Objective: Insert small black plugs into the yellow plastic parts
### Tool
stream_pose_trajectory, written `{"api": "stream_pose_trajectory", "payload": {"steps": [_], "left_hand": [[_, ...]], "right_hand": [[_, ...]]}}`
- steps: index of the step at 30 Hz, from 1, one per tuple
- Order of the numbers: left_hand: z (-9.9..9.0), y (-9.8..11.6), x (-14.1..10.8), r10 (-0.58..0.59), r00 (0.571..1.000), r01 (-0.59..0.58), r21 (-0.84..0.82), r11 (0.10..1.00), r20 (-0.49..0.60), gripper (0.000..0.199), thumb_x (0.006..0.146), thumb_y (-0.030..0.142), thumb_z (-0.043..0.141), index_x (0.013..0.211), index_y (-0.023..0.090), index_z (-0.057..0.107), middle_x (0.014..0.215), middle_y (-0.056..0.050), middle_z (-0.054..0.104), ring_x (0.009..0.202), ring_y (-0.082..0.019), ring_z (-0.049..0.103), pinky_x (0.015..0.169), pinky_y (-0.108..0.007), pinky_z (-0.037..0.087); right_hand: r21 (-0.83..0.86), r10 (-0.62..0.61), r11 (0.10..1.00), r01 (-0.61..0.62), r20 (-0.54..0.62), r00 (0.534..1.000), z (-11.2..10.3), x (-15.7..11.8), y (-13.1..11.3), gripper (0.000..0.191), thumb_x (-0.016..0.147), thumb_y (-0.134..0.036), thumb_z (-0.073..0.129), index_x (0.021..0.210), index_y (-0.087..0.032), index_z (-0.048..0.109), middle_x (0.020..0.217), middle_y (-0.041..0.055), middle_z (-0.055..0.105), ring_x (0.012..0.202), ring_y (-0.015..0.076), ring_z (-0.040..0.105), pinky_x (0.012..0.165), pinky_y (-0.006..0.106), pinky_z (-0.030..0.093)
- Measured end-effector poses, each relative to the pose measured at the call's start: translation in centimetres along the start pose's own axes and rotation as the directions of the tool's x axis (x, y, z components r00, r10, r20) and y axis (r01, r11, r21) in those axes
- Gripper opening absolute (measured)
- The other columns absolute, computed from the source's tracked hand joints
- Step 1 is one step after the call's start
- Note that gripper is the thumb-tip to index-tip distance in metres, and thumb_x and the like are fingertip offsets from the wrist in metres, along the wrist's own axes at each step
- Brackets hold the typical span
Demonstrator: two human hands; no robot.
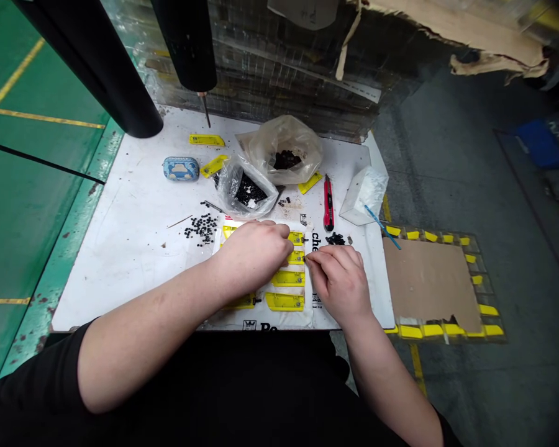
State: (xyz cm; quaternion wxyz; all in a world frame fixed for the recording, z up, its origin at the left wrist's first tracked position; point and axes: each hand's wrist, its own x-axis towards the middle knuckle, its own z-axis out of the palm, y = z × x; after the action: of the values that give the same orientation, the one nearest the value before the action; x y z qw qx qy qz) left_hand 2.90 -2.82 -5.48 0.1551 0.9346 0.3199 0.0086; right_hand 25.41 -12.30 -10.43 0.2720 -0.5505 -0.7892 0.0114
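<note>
Several yellow plastic pieces [286,302] lie in two columns on a white printed sheet on the table. My left hand [259,253] is closed over the upper middle of these pieces, against the right column; whatever its fingers hold is hidden. At the right ends of the pieces, my right hand [339,276] has thumb and forefinger pinched beside the second piece from the top, with a tiny dark part at the fingertips too small to make out. Small black parts [335,239] lie just above my right hand. Black round bits [202,228] are scattered left of the sheet.
Behind the sheet stand an open bag of black parts [250,191] and a larger bag [286,139]. A red cutter [328,203], white container [364,195] and blue case [181,168] surround them. A black-bodied driver [186,49] hangs above. Right of the table is a cardboard-covered tray [433,279].
</note>
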Motion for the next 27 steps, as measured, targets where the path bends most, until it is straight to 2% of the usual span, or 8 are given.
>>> {"api": "stream_pose_trajectory", "payload": {"steps": [7, 10, 12, 14, 21, 25, 27], "left_hand": [[-0.01, -0.12, -0.15, 0.017, 1.000, -0.017, 0.022, 1.000, -0.015, 0.014, 0.101, 0.026, 0.072, 0.093, 0.018, 0.080, 0.093, -0.007, 0.069, 0.088, -0.025, 0.069, 0.076, -0.037, 0.049], [-0.02, -0.24, -0.14, 0.027, 1.000, -0.027, 0.020, 0.999, -0.013, 0.014, 0.101, 0.027, 0.072, 0.092, 0.018, 0.080, 0.094, -0.007, 0.069, 0.089, -0.025, 0.069, 0.077, -0.037, 0.051], [-0.03, -0.25, -0.13, 0.032, 0.999, -0.032, 0.020, 0.999, -0.008, 0.017, 0.102, 0.027, 0.071, 0.092, 0.018, 0.080, 0.094, -0.007, 0.069, 0.088, -0.025, 0.068, 0.078, -0.037, 0.051], [-0.03, -0.21, -0.15, 0.029, 1.000, -0.029, 0.028, 0.999, -0.001, 0.018, 0.103, 0.028, 0.069, 0.092, 0.018, 0.079, 0.094, -0.007, 0.069, 0.088, -0.025, 0.068, 0.077, -0.038, 0.051], [-0.17, -0.02, -0.28, 0.049, 0.998, -0.047, 0.064, 0.997, -0.027, 0.017, 0.102, 0.023, 0.066, 0.091, 0.017, 0.078, 0.094, -0.007, 0.069, 0.086, -0.025, 0.068, 0.075, -0.038, 0.050], [-0.32, 0.01, -0.30, 0.053, 0.997, -0.050, 0.053, 0.997, -0.052, 0.021, 0.105, 0.027, 0.065, 0.091, 0.016, 0.078, 0.093, -0.008, 0.069, 0.086, -0.025, 0.067, 0.077, -0.038, 0.050], [-0.38, 0.03, -0.31, 0.043, 0.997, -0.040, 0.047, 0.998, -0.069, 0.026, 0.108, 0.031, 0.064, 0.092, 0.016, 0.078, 0.093, -0.007, 0.069, 0.086, -0.024, 0.067, 0.077, -0.038, 0.049]], "right_hand": [[0.003, 0.022, 1.000, -0.022, -0.017, 1.000, -0.18, 0.00, -0.28, 0.005, 0.109, -0.020, 0.071, 0.111, -0.024, 0.074, 0.105, 0.0045, 0.075, 0.099, 0.0264, 0.064, 0.087, 0.044, 0.046], [-0.027, 0.119, 0.992, -0.125, -0.152, 0.981, -0.20, -0.29, -0.22, 0.007, 0.108, -0.021, 0.071, 0.111, -0.024, 0.076, 0.104, 0.0057, 0.074, 0.098, 0.0272, 0.065, 0.089, 0.045, 0.047], [-0.064, 0.217, 0.968, -0.241, -0.257, 0.942, -0.11, -0.48, -0.04, 0.009, 0.106, -0.023, 0.071, 0.111, -0.023, 0.078, 0.101, 0.0065, 0.072, 0.097, 0.0285, 0.064, 0.089, 0.046, 0.048], [-0.099, 0.279, 0.942, -0.321, -0.301, 0.912, 0.05, -0.60, 0.16, 0.011, 0.103, -0.024, 0.070, 0.110, -0.023, 0.080, 0.099, 0.0072, 0.071, 0.096, 0.0304, 0.063, 0.089, 0.047, 0.048], [-0.154, 0.322, 0.919, -0.363, -0.239, 0.916, 0.54, -0.61, 0.27, 0.013, 0.099, -0.027, 0.072, 0.107, -0.023, 0.081, 0.101, 0.0088, 0.069, 0.099, 0.0326, 0.061, 0.088, 0.049, 0.044], [-0.165, 0.313, 0.921, -0.353, -0.227, 0.922, 0.47, -0.59, 0.35, 0.012, 0.104, -0.030, 0.070, 0.103, -0.023, 0.079, 0.101, 0.0088, 0.070, 0.099, 0.0323, 0.060, 0.088, 0.049, 0.046], [-0.118, 0.290, 0.939, -0.323, -0.235, 0.928, 0.28, -0.57, 0.33, 0.013, 0.109, -0.030, 0.067, 0.105, -0.023, 0.077, 0.103, 0.0092, 0.071, 0.100, 0.0317, 0.063, 0.090, 0.049, 0.050]]}}
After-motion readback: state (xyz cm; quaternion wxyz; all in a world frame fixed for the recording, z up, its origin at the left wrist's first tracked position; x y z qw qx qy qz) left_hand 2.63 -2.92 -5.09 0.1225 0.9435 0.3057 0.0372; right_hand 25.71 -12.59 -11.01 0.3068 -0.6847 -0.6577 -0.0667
